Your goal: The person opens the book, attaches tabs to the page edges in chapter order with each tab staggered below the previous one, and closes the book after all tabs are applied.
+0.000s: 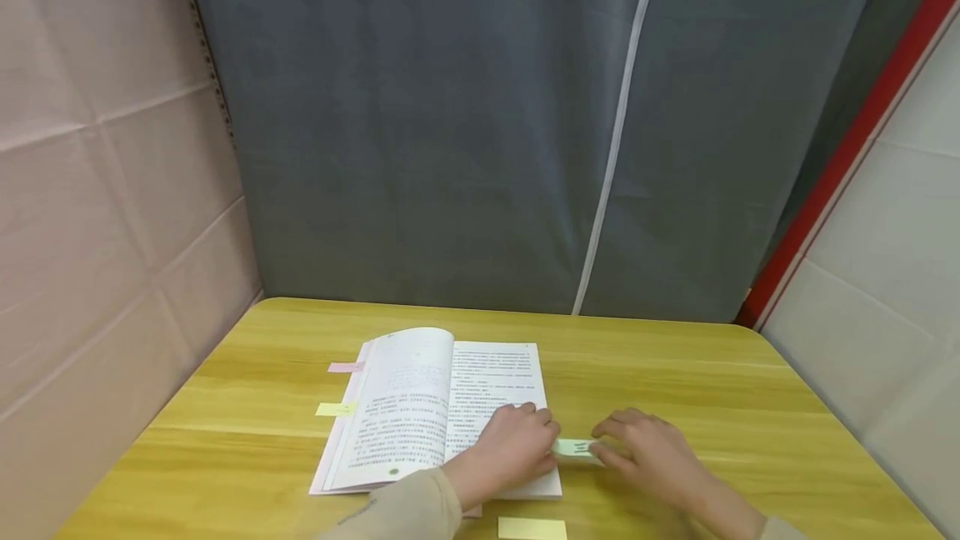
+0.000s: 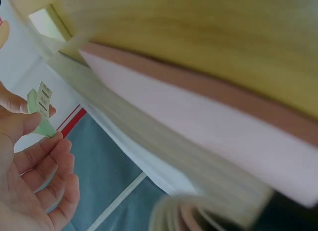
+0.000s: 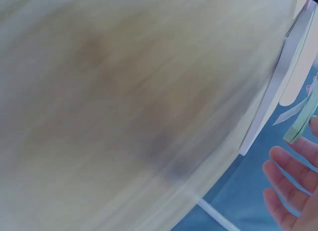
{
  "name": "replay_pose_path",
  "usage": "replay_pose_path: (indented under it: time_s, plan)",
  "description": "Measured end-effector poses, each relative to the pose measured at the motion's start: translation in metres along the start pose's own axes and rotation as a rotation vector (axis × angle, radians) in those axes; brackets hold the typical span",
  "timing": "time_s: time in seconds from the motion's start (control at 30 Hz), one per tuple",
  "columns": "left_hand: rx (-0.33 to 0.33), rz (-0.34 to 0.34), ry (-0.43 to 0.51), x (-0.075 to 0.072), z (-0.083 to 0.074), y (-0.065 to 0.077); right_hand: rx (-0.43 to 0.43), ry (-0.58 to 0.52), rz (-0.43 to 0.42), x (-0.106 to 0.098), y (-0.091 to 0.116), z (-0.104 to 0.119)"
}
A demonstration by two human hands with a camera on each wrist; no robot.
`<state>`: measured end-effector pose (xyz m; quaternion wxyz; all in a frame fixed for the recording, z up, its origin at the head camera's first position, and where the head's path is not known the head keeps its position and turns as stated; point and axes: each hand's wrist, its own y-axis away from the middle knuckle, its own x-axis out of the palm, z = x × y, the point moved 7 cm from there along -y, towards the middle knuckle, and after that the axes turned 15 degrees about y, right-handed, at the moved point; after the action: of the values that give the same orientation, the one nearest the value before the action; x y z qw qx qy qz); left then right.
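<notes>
An open book (image 1: 408,415) with printed pages lies on the table. Over its right page, my left hand (image 1: 513,444) pinches one end of a small green sticky-note pad (image 1: 574,447) with dark marks. Off the book's right edge, the other end is pinched between the thumb and fingers of my right hand (image 1: 648,452). In the left wrist view a marked strip stands up from the green pad (image 2: 42,112), by the left thumb and index finger. The right wrist view shows a loose strip angled away from the pad (image 3: 303,116).
A pink tab (image 1: 345,367) and a yellow tab (image 1: 335,409) stick out of the book's left edge. Close to the near side of the wooden table (image 1: 247,440) lies a yellow sticky-note pad (image 1: 532,528). Behind the table hangs a grey curtain (image 1: 450,123).
</notes>
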<state>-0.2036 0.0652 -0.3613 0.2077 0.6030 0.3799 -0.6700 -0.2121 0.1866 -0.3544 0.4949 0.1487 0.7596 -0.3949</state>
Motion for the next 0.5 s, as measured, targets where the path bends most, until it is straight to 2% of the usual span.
replay_pose_path:
  time_s: [0.1, 0.23, 0.33, 0.5]
  plan:
    - [0.009, -0.021, 0.004, -0.007, 0.003, 0.008, -0.003, -0.018, 0.009, -0.003, -0.003, 0.006]
    - [0.044, -0.085, -0.002, -0.018, 0.007, 0.022, -0.026, -0.044, -0.009, -0.007, -0.008, 0.016]
    - [0.063, -0.116, 0.005, -0.027, 0.011, 0.033, -0.057, -0.066, -0.049, -0.011, -0.010, 0.025]
    - [0.058, -0.112, 0.037, -0.036, 0.018, 0.048, -0.114, -0.092, -0.137, -0.018, -0.015, 0.039]
